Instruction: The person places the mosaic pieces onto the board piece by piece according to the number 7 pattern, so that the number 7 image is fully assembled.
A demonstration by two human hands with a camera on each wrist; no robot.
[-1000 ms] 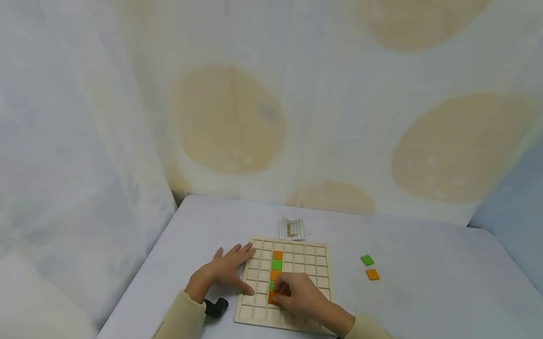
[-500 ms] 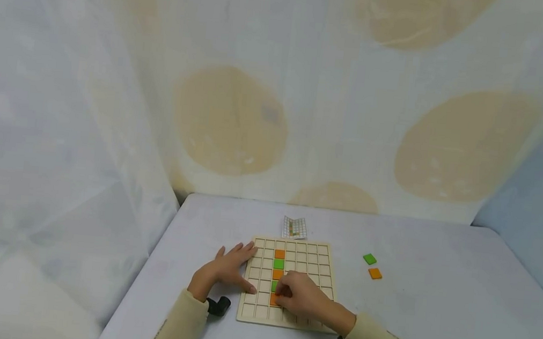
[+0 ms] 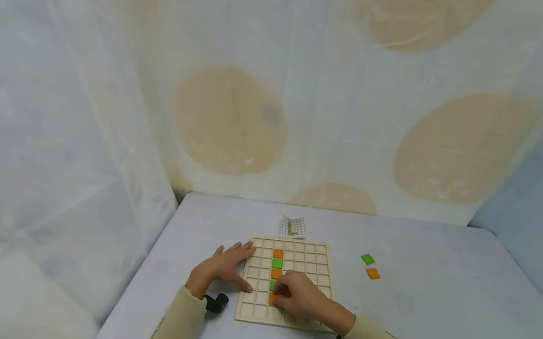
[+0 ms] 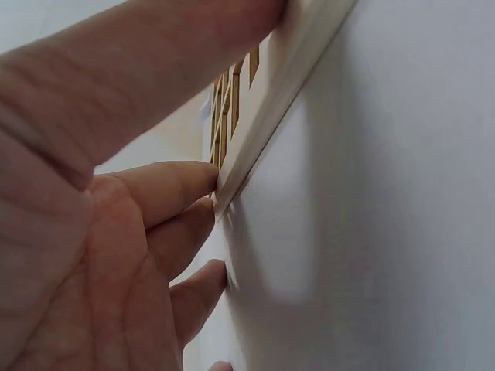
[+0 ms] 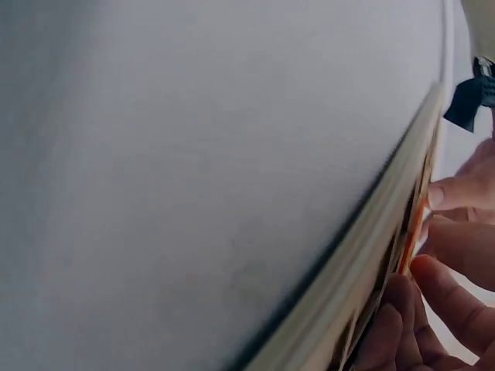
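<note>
My right grip (image 3: 300, 296) pinches orange tile (image 3: 272, 299) | left grip (image 3: 224, 269) spread flat, pressing board (image 3: 314, 259) edge | loose tiles (image 3: 370, 266) well right on worktop (image 3: 434, 302)

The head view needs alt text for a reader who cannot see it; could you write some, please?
A person's right hand presses an orange tile into a wooden grid board on a pale table, while the left hand rests flat on the board's left edge. Orange and green tiles alternate in one column; a spare green tile and spare orange tile lie to the right.

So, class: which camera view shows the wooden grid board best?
The head view: the whole wooden grid board shows, with its orange and green tiles. The left wrist view shows only an edge; the right wrist view only a blurred rim.
</note>
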